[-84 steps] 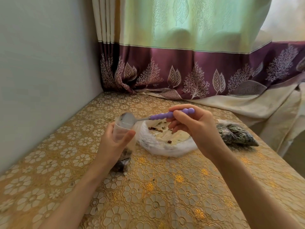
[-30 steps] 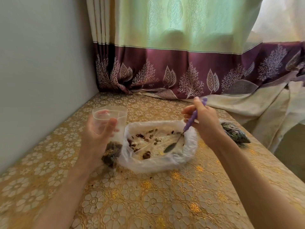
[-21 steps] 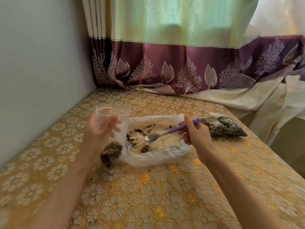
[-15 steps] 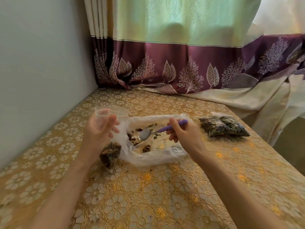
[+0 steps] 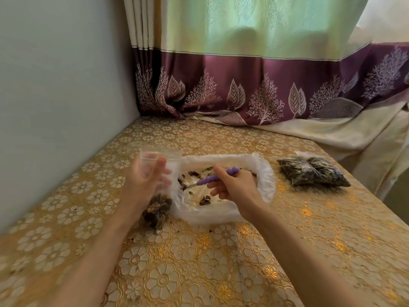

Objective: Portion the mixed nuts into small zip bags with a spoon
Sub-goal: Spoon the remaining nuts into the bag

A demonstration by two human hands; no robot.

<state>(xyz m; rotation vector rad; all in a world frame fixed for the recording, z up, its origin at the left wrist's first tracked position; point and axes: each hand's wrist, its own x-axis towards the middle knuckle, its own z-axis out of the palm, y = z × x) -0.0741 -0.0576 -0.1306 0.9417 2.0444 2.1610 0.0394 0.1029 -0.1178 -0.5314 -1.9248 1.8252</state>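
My left hand (image 5: pixel 145 185) grips a small clear zip bag (image 5: pixel 158 158) upright with its mouth held wide; dark mixed nuts (image 5: pixel 157 210) fill its bottom, which rests on the table. My right hand (image 5: pixel 235 188) holds a spoon with a purple handle (image 5: pixel 213 177), its bowl down among the few nuts left inside the large white plastic bag (image 5: pixel 263 173). The spoon's bowl lies near that bag's left side, close to the zip bag.
Two filled zip bags of nuts (image 5: pixel 313 171) lie to the right. A gold floral tablecloth (image 5: pixel 199 262) covers the table. A grey wall (image 5: pixel 55 96) runs along the left, a purple and green curtain (image 5: pixel 254 85) hangs behind. The table's edge drops off at right.
The spoon has left the zip bag's mouth and dipped into the white bag. It then swept from the bag's right side to its left. My left hand kept the zip bag upright.
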